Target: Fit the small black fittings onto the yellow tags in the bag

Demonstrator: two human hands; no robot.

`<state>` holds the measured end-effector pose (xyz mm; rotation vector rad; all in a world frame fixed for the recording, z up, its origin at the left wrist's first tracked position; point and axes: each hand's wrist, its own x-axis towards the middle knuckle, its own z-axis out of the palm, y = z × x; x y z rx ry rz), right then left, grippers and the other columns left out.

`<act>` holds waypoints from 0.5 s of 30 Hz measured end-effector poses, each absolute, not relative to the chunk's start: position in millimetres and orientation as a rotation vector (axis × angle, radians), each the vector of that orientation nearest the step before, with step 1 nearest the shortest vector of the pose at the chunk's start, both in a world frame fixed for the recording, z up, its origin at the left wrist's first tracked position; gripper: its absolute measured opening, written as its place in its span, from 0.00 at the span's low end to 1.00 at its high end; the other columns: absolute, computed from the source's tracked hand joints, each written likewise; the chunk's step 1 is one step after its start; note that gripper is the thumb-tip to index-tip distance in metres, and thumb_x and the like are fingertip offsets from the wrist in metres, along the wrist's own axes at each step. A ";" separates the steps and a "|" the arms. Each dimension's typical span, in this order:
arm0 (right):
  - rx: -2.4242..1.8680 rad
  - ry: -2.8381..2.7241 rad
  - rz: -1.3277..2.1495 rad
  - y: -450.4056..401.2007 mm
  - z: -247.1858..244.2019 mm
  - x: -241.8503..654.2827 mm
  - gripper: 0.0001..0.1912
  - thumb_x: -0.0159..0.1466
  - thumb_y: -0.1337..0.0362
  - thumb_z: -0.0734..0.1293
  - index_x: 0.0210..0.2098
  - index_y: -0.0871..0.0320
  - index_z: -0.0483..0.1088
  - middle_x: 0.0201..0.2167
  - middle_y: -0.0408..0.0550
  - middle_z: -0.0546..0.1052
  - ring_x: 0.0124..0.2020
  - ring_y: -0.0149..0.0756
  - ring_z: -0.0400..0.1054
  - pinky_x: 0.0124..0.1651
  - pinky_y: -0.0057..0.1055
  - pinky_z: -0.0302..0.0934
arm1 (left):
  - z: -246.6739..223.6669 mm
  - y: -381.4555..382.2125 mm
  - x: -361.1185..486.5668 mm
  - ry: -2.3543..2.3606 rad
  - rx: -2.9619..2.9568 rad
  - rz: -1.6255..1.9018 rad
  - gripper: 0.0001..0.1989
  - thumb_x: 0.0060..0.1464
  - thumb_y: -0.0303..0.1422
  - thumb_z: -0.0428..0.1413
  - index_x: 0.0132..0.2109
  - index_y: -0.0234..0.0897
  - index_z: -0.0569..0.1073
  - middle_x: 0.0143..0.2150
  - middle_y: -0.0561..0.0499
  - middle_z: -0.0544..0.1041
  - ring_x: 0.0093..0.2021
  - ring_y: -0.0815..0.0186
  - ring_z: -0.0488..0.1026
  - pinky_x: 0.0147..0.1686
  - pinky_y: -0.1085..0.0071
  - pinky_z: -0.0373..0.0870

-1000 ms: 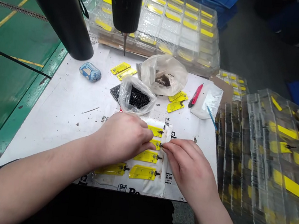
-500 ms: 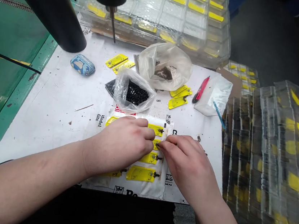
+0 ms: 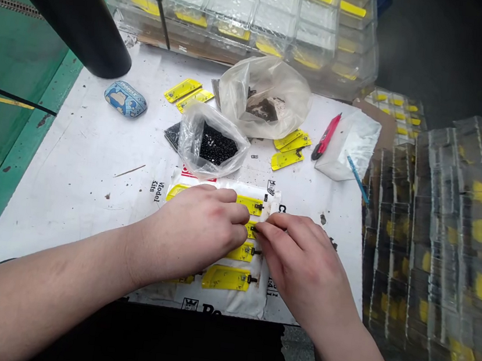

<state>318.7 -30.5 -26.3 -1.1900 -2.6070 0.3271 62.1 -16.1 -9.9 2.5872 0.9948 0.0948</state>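
Several flat yellow plastic pieces (image 3: 226, 278) with small black parts (image 3: 252, 280) at their right ends lie in rows on a white padded sheet (image 3: 259, 300). My left hand (image 3: 203, 231) rests over the middle rows, its fingers curled and their tips hidden beneath it. Pinched together, the thumb and forefinger of my right hand (image 3: 301, 264) meet a small black part (image 3: 254, 229) at the right end of a yellow piece (image 3: 251, 227). Most of that piece is covered by my left hand.
Behind the hands stand an open bag of black bits (image 3: 216, 145) and a larger plastic bag (image 3: 264, 98). Loose yellow pieces (image 3: 288, 150), a red cutter knife (image 3: 326, 137) and a blue case (image 3: 125, 99) lie around. Clear compartment trays (image 3: 427, 238) are stacked at right.
The view has shifted slightly, so the background sits a little higher and the left-hand items further left. Both hands keep nearly the same pose at the same yellow piece.
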 end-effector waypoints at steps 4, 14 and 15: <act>-1.195 -2.605 0.352 -30.6 -26.1 318.5 0.09 0.78 0.70 0.69 0.55 0.56 0.78 0.53 0.53 0.81 0.52 0.48 0.75 0.56 0.47 0.70 | -10.4 -15.8 63.5 1.004 2.609 0.106 0.11 0.76 0.35 0.57 0.52 0.43 0.86 0.50 0.50 0.85 0.48 0.56 0.78 0.46 0.56 0.74; -1.269 -2.520 0.415 -29.9 -23.2 327.9 0.08 0.78 0.66 0.69 0.55 0.57 0.78 0.53 0.53 0.80 0.53 0.47 0.74 0.58 0.48 0.72 | -9.9 -21.1 70.2 1.017 2.658 0.055 0.12 0.75 0.33 0.57 0.58 0.42 0.83 0.50 0.48 0.81 0.47 0.55 0.77 0.44 0.58 0.74; -1.283 -2.509 0.421 -30.5 -24.0 327.1 0.08 0.78 0.66 0.69 0.55 0.57 0.78 0.53 0.53 0.80 0.53 0.47 0.74 0.58 0.48 0.71 | -10.5 -21.6 71.0 1.022 2.661 0.054 0.12 0.75 0.33 0.57 0.58 0.42 0.83 0.50 0.48 0.81 0.47 0.55 0.77 0.44 0.57 0.74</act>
